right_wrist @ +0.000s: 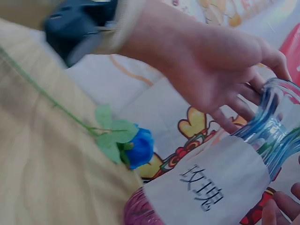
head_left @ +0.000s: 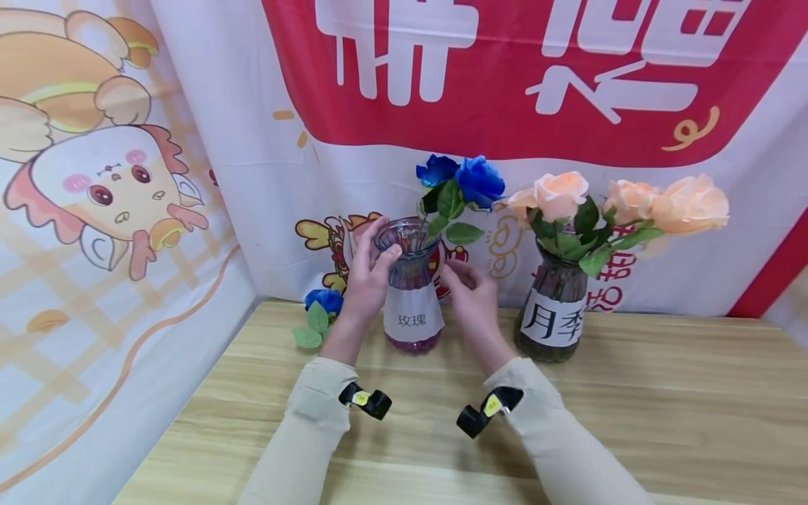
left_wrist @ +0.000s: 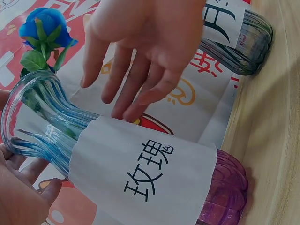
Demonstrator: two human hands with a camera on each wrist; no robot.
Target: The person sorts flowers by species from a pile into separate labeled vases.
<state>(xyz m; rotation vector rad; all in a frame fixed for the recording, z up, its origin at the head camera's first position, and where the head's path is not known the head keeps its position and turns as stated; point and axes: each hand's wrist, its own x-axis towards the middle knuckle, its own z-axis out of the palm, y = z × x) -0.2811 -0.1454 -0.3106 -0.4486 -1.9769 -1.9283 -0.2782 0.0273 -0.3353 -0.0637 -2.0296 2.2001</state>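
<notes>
A clear glass vase (head_left: 413, 277) with a white paper label and a purple base stands on the table. Two blue roses (head_left: 480, 182) lean out over its right rim, stems inside the glass. My left hand (head_left: 368, 277) holds the vase's neck from the left, thumb at the rim and fingers behind, as the right wrist view also shows. Beside the neck on the right is my right hand (head_left: 473, 291); its fingers (left_wrist: 136, 77) hang loosely bent with nothing held, close to the glass in the left wrist view.
Another blue rose (right_wrist: 139, 147) lies on the wooden table (head_left: 404, 449), left of the vase, its long stem toward the front. To the right stands a dark glass vase (head_left: 552, 322) of peach roses (head_left: 558, 196). A printed cloth (head_left: 233, 140) hangs behind the table.
</notes>
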